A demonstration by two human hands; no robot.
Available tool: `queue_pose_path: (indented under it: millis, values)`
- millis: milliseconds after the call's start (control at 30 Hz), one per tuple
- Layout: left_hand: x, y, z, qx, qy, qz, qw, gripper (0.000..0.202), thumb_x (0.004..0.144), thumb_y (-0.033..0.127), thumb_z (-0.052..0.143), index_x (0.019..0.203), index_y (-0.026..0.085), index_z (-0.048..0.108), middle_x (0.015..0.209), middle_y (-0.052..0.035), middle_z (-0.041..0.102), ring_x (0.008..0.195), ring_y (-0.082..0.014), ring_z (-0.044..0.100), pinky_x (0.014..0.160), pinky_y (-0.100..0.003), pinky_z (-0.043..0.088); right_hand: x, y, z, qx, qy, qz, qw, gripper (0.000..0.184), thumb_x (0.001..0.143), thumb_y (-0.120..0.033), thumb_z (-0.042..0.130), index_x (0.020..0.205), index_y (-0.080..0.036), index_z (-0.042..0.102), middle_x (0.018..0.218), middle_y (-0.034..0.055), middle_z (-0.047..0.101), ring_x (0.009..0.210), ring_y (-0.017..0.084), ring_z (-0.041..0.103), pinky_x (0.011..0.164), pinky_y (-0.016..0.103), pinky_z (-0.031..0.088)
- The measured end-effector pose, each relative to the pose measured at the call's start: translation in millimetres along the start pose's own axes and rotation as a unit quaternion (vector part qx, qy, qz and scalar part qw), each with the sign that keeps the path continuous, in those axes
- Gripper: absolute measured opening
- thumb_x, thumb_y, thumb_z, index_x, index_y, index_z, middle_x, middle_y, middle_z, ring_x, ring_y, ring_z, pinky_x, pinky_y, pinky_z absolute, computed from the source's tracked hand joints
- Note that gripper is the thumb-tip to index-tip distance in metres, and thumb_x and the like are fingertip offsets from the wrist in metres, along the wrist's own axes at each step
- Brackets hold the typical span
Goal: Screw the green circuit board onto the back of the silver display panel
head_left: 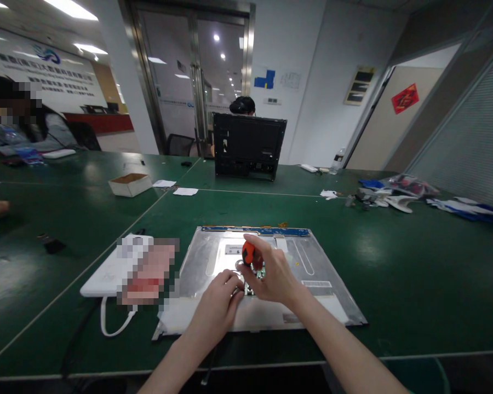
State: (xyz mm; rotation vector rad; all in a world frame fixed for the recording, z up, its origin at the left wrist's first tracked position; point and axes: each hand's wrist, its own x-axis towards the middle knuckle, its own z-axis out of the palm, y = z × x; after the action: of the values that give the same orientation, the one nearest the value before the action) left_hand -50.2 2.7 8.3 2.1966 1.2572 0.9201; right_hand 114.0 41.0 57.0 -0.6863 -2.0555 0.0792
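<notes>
A flat metal display panel (320, 268) lies back side up on the green table (414, 273) in front of me, with a blue circuit strip (254, 231) along its far edge. My right hand (271, 273) is closed round a screwdriver with an orange and black handle (248, 253), held upright over a small circuit board (254, 276) near the panel's middle. My left hand (219, 303) rests on the panel just left of the board, fingers curled and pinched near the screwdriver's tip; what they hold is hidden.
A white power bank with a cable (107, 273) lies left of the panel. A small white box (130, 184) and paper slips sit further back. A black monitor back (248, 145) stands mid-table with a person behind it. Gloves and bags (398, 194) lie far right. Another person sits far left.
</notes>
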Motion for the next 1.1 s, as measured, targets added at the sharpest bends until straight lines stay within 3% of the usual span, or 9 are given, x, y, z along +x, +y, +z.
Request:
queue_pose_path:
  millis: [167,600,833,1100]
  values:
    - [0.2,1.2,-1.6,0.002,0.0,0.001,1.0,0.022,0.088,0.013,0.046,0.101,0.021,0.062,0.101,-0.0078,0.059,0.095,-0.0233,0.057,0.083,-0.038,0.048,1.3,-2.8,-1.6,0.013,0.002,-0.014,1.0,0.059,0.085,-0.018,0.048,0.139,-0.022,0.027,0.078,-0.0017,0.058,0.054,0.011,0.05,0.05,0.025,0.042]
    - [-1.2,-1.1,1.5,0.011,0.005,-0.004,1.0,0.022,0.088,0.012,0.046,0.102,0.02,0.061,0.105,-0.0081,0.06,0.098,-0.0237,0.057,0.085,-0.038,0.047,-2.7,0.4,1.9,-0.019,0.01,-0.001,1.0,0.055,0.087,-0.025,0.055,0.137,-0.022,0.031,0.075,-0.0014,0.062,0.052,0.012,0.053,0.052,0.026,0.043]
    - [0.1,-2.0,1.9,0.01,-0.003,0.001,1.0,0.019,0.088,0.012,0.046,0.099,0.019,0.061,0.102,-0.0078,0.059,0.096,-0.0237,0.056,0.084,-0.038,0.047,-1.9,-1.6,0.5,0.003,0.009,-0.02,1.0,0.059,0.085,-0.017,0.049,0.14,-0.02,0.028,0.08,0.0006,0.063,0.055,0.013,0.054,0.051,0.026,0.044]
    - [-0.3,-0.2,0.6,0.012,-0.005,-0.003,1.0,0.021,0.088,0.012,0.046,0.1,0.02,0.061,0.101,-0.0076,0.059,0.096,-0.0238,0.056,0.084,-0.038,0.047,0.7,-1.9,1.4,-0.003,0.016,-0.011,1.0,0.058,0.086,-0.019,0.051,0.14,-0.021,0.028,0.079,-0.0002,0.064,0.052,0.012,0.053,0.049,0.025,0.043]
